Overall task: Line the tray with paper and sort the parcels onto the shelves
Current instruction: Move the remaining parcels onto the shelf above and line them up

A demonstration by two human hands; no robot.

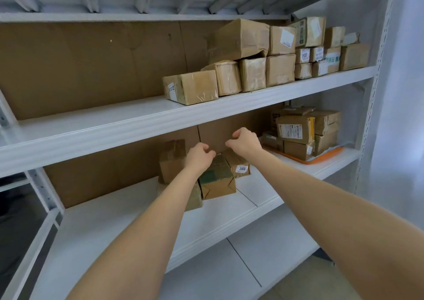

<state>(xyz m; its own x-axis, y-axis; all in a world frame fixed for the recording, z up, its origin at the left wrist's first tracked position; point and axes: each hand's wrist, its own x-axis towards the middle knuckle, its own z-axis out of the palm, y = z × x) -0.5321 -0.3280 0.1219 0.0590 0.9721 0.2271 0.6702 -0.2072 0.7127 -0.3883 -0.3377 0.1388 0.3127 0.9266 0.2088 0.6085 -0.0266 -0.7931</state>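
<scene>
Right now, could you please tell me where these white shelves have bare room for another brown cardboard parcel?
The upper white shelf is bare left of the taped brown parcel. The middle shelf is bare left of the brown parcel cluster, with a narrower gap before the orange tray. Both right ends are crowded.

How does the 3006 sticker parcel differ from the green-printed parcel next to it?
The 3006 parcel looks smaller and sits farther back; the green-printed parcel is bigger and nearer the front. The 3006 parcel shows a white sticker; the green-printed parcel shows none. Both are brown cardboard.
</scene>
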